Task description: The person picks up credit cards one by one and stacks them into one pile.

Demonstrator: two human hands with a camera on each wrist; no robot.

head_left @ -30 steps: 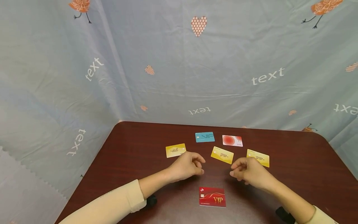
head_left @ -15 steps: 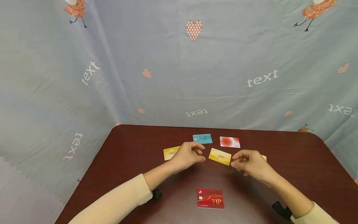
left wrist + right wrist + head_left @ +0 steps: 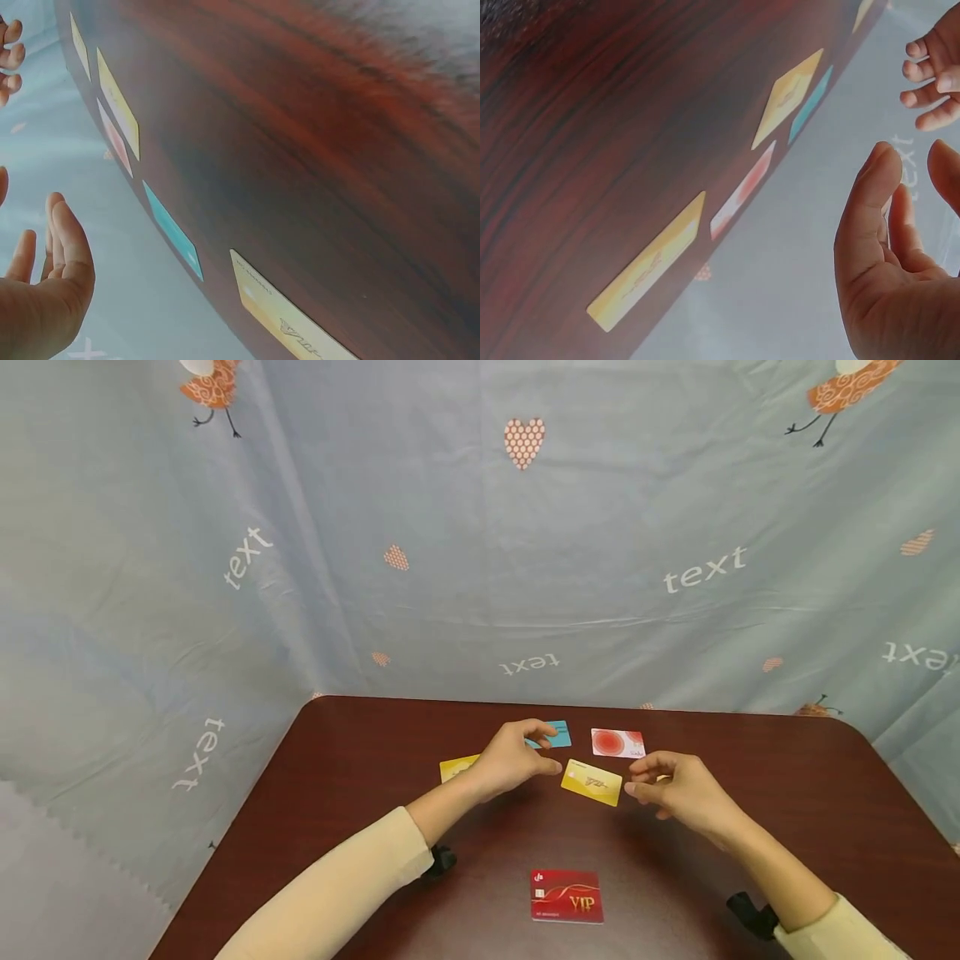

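My left hand (image 3: 517,760) hovers above the table with fingers loosely bent, holding nothing. In the head view it partly covers a teal card (image 3: 558,734) and a yellow card (image 3: 456,767). Between both hands lies another yellow card (image 3: 592,782). Just right of that one is my right hand (image 3: 686,789), raised, its fingers and thumb apart and nothing between them. It hides a third yellow card, which the right wrist view shows lying flat (image 3: 649,262). A white card with red circles (image 3: 618,743) lies behind. Closer to me is a red VIP card (image 3: 566,897).
All the cards lie flat on a dark reddish-brown table (image 3: 360,760). A pale blue printed curtain (image 3: 450,527) hangs behind the table's far edge and along the left side. Black straps (image 3: 752,916) sit at both wrists.
My left hand has moved forward, from beside the left yellow card to over part of the teal card. My right hand has shifted slightly forward and now covers the right yellow card. No card has moved.
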